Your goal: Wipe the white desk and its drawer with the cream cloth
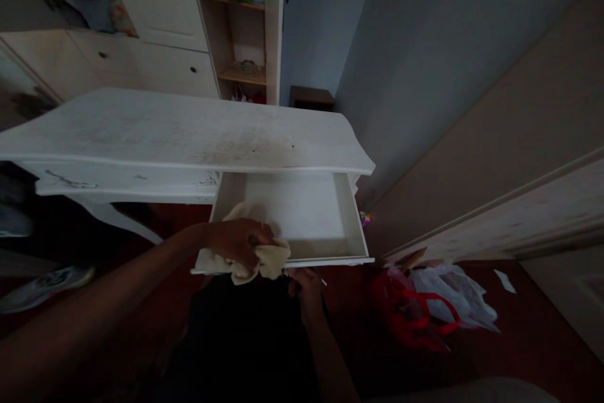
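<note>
A white drawer is pulled out from under the top of a worn white table. My left hand is closed around a crumpled cream cloth at the drawer's front left. Part of the cloth lies inside the drawer and part drapes over its front edge. Just right of the cloth, my right hand has its fingers curled at the middle of the drawer front. Any knob there is hidden by the fingers.
Dark smudges mark the tabletop. On the floor at right lie a red bag and a white plastic bag. Cabinets with open shelves stand behind the table. A wall runs along the right. A shoe is at lower left.
</note>
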{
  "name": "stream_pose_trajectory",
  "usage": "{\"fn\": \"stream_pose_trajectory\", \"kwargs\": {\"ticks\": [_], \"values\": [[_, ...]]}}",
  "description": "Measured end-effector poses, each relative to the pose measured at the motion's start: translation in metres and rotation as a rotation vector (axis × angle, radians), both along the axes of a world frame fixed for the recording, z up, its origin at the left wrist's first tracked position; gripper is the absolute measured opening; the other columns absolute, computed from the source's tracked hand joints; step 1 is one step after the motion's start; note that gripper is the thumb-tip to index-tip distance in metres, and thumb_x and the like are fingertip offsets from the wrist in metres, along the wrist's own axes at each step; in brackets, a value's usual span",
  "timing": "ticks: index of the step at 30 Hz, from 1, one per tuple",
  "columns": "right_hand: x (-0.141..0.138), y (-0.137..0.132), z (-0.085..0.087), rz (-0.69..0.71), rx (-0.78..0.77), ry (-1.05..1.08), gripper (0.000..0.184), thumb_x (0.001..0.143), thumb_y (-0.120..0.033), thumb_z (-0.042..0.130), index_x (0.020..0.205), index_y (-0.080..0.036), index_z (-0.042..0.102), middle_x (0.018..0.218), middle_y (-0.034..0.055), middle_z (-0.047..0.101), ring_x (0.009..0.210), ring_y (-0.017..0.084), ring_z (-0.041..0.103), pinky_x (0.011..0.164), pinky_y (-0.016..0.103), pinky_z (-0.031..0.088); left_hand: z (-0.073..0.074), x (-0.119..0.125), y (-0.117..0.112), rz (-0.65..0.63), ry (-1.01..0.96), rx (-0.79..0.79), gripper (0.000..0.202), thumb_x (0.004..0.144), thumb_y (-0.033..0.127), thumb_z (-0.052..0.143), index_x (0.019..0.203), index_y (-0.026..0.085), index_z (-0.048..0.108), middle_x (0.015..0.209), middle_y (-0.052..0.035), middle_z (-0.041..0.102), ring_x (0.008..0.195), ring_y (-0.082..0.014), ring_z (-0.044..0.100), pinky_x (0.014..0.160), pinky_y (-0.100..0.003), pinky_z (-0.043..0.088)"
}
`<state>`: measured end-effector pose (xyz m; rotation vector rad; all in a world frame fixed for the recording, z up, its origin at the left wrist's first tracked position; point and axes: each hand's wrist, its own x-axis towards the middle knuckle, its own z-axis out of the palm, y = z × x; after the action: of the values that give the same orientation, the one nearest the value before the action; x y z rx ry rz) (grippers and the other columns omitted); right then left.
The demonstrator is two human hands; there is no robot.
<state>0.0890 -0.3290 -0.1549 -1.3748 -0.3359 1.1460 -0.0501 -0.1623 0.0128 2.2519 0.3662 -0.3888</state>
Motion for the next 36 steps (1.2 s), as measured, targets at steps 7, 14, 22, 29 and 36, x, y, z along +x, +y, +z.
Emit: {"fn": "stream_pose_trajectory", "kwargs": {"ticks": [7,14,22,29,36], "values": [[-0.003,-0.002,-0.014,-0.091,0.019,-0.072,0.033,0.061,-0.049,0.060,0.053,-0.018,0.051,0.044,-0.0019,0.046,0.042,0.009,0.039,0.044,0.023,0.029,-0.018,0.049,-0.057,-0.062,-0.237,0.580,0.053,0.079,0.038,0.062,0.131,0.031,0.057,0.121,-0.0078,0.060,0.108,-0.0273,0.056,0.093,-0.039,0.042],[-0.001,-0.001,-0.005,-0.043,0.028,-0.096,0.033,0.062,-0.044,0.060,0.046,-0.018,0.048,0.042,-0.0014,0.044,0.042,0.009,0.037,0.045,0.024,0.027,-0.039,0.142,-0.078,-0.120,-0.491,0.689,0.048,0.087,0.036,0.055,0.134,0.029,0.053,0.130,-0.0063,0.057,0.113,-0.0270,0.055,0.093,-0.039,0.043],[-0.002,-0.001,-0.006,0.011,0.023,-0.026,0.035,0.063,-0.048,0.070,0.057,-0.016,0.057,0.042,-0.0039,0.044,0.041,0.008,0.035,0.045,0.023,0.024,0.004,0.138,-0.015,0.049,-0.639,0.620,0.054,0.082,0.040,0.064,0.135,0.034,0.053,0.131,-0.0022,0.056,0.112,-0.0185,0.058,0.096,-0.029,0.045],[-0.002,0.000,-0.008,0.038,0.005,-0.026,0.044,0.060,-0.055,0.073,0.054,-0.015,0.057,0.042,-0.0024,0.046,0.041,0.008,0.036,0.045,0.023,0.025,0.098,0.093,0.084,0.579,-0.902,1.062,0.056,0.082,0.039,0.062,0.136,0.026,0.054,0.134,-0.0075,0.051,0.119,-0.0245,0.051,0.101,-0.037,0.041],[0.003,-0.007,-0.001,0.190,0.019,-0.087,0.053,0.068,-0.065,0.066,0.069,-0.013,0.062,0.051,0.0019,0.056,0.046,0.009,0.045,0.047,0.022,0.032,0.070,0.055,0.160,0.722,-0.536,1.159,0.056,0.086,0.037,0.055,0.140,0.023,0.047,0.138,-0.0132,0.045,0.122,-0.0321,0.045,0.103,-0.044,0.037]]}}
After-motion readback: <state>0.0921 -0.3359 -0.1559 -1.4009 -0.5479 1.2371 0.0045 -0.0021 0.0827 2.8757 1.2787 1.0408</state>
